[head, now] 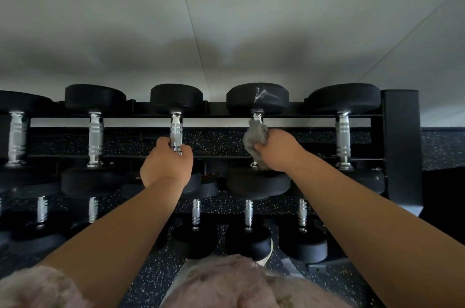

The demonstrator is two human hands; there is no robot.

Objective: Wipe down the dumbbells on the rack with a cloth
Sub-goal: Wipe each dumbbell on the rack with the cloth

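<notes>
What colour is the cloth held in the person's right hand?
Grey. The cloth is bunched in the right hand around a dumbbell handle, seen in the head view.

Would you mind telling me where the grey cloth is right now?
In the head view, right of centre: the cloth is bunched in the right hand against the handle of the top-row dumbbell, second from the right end of the rack.

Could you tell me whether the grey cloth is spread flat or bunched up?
Bunched up: the right hand grips the cloth crumpled around a dumbbell handle.
</notes>
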